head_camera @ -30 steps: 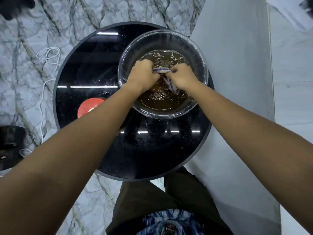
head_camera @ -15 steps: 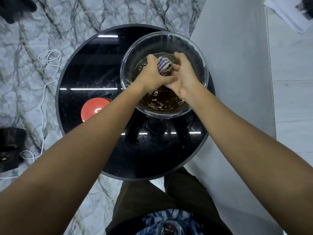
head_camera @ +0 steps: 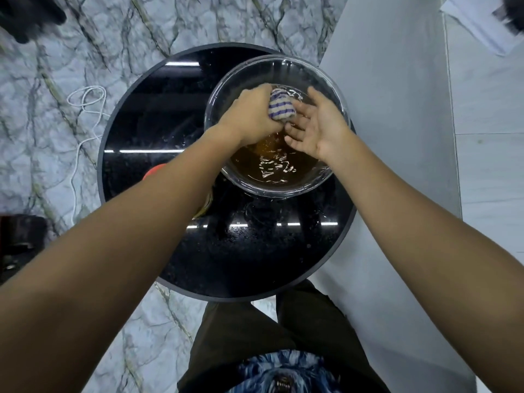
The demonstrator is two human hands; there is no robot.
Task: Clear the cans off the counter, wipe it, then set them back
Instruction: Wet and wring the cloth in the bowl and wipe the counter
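Above the glass bowl (head_camera: 334, 89) of brown water on the round black worktop (head_camera: 255, 256), the left hand (head_camera: 249, 114) is clenched around a balled striped cloth (head_camera: 280, 106). The right hand (head_camera: 317, 126) is spread flat, fingers (head_camera: 295, 129) touching the cloth, gripping nothing. A red can (head_camera: 151, 171) peeks out beside the left forearm

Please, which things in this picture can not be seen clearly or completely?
- Red round object, head view: mostly hidden under the left forearm; what it is cannot be told.
- Striped cloth: partly wrapped inside the left hand.
- Glass bowl bottom: hidden by brown water and both hands.
- Dark objects at the left edge and top-left corner: cut off, blurred.
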